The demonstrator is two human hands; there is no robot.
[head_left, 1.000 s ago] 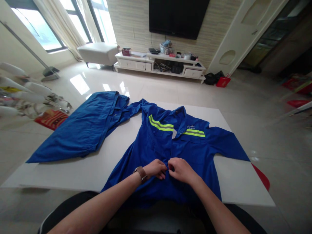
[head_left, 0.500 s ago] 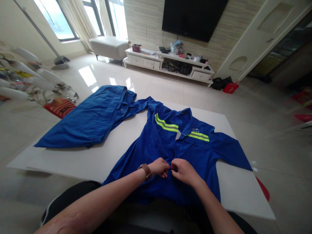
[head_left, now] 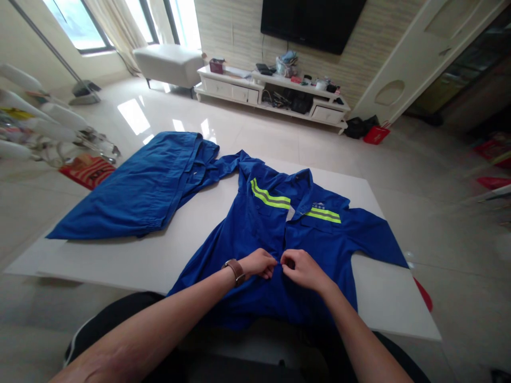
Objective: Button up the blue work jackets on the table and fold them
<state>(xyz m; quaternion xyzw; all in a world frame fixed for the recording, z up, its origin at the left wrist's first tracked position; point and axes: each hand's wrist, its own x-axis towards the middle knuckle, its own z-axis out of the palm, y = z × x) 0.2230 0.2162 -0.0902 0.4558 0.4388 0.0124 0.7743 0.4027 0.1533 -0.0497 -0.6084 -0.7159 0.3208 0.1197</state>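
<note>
A blue work jacket (head_left: 255, 229) with yellow-green reflective stripes lies front up, its collar pointing away from me and its lower part at the near table edge. My left hand (head_left: 260, 263), below a brown-strapped watch (head_left: 235, 270), pinches the jacket's front edge near the middle. Close beside it, my right hand (head_left: 300, 267) has thumb and forefinger closed on the same front opening. The fingertips of both nearly meet; any button between them is too small to see. Left of the jacket lies a folded blue garment (head_left: 136, 186).
The white table (head_left: 99, 266) carries both garments. Beyond it stand a low white cabinet (head_left: 227, 89) with small items, a pale bench (head_left: 167, 64) and a wall television (head_left: 311, 21). A red bag (head_left: 376, 134) is on the floor.
The view has shifted slightly, so the whole scene sits a little higher and further left. Both hands stay at the same spot on the jacket front.
</note>
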